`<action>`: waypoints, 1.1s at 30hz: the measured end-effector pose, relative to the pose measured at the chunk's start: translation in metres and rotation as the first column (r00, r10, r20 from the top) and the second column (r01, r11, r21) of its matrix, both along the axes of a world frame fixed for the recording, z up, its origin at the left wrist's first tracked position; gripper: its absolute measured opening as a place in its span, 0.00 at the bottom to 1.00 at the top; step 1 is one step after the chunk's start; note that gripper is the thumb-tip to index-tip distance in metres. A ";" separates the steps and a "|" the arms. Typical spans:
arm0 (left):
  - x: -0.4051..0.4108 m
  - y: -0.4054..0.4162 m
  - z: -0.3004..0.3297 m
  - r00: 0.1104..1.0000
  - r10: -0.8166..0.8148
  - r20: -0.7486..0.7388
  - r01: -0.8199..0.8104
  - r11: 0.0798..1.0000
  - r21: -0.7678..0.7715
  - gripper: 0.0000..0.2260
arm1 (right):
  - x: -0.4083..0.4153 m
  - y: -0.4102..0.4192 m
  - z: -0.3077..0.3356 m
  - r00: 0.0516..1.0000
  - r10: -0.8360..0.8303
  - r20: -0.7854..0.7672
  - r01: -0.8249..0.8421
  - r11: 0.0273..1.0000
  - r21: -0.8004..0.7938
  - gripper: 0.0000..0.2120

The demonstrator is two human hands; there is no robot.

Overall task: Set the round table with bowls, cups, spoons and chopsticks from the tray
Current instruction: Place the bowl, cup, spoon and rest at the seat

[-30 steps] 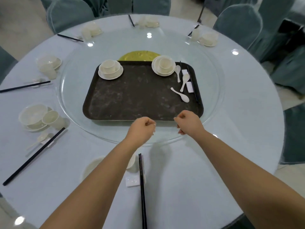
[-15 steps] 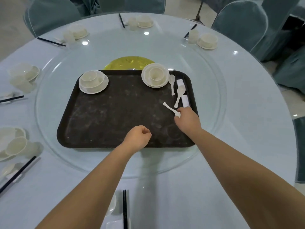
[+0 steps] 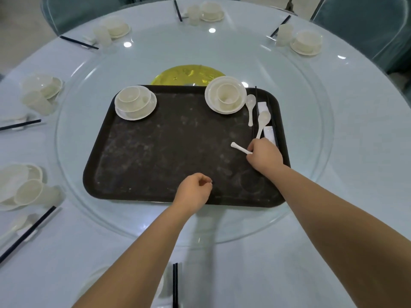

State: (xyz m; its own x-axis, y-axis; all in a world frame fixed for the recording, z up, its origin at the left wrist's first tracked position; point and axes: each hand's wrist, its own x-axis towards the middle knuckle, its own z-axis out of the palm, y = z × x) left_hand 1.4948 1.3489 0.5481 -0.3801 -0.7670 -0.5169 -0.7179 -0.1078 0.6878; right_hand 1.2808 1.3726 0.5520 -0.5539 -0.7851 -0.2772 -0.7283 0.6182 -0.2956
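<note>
The right hand [image 3: 264,155] pinches a white spoon [image 3: 241,149] by its bowl end, the handle sticking out to the left just above the dark tray [image 3: 155,152]. The left hand [image 3: 194,192] hangs loosely curled over the tray's near edge, holding nothing. Both arms reach forward across the surface [image 3: 367,134]. The spoon looks light, stiff, glossy and likely breakable; a firmer hold would sit mid-handle.
</note>
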 end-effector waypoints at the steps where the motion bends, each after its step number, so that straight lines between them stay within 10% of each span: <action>1: 0.001 0.002 0.002 1.000 0.014 -0.018 -0.014 1.000 -0.022 0.07 | 0.003 0.002 0.002 1.000 -0.004 0.019 0.005 1.000 -0.020 0.07; 5: 0.005 0.012 0.017 0.958 0.191 -0.213 -0.193 0.981 0.011 0.08 | 0.030 0.015 0.017 0.991 0.034 0.132 -0.014 0.989 -0.148 0.03; 12: 0.042 0.036 0.062 0.838 0.486 -0.249 -0.259 0.755 0.603 0.30 | 0.100 0.061 0.043 0.958 0.284 0.048 -0.250 0.903 -0.348 0.03; 20: 0.122 0.088 0.071 0.818 0.450 -0.359 -0.163 0.779 0.605 0.08 | 0.183 0.119 0.054 0.937 0.348 -0.005 -0.307 0.821 -0.482 0.04; 25: 0.177 0.133 0.065 0.791 0.492 -0.364 -0.216 0.781 0.586 0.09 | 0.241 0.169 0.047 0.916 0.201 0.349 0.032 0.827 -0.561 0.04; 33: 0.229 0.190 0.045 0.786 0.513 -0.345 -0.239 0.767 0.596 0.11 | 0.304 0.213 0.026 0.642 0.031 0.766 0.241 0.941 -0.240 0.08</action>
State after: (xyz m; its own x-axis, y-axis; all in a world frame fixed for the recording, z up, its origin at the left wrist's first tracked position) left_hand 1.7233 1.5394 0.5931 -0.4098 -0.5839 -0.7008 -0.1463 -0.7162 0.6823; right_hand 1.5850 1.5860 0.5783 -0.3431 -0.8492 -0.4014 -0.1040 0.4591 -0.8823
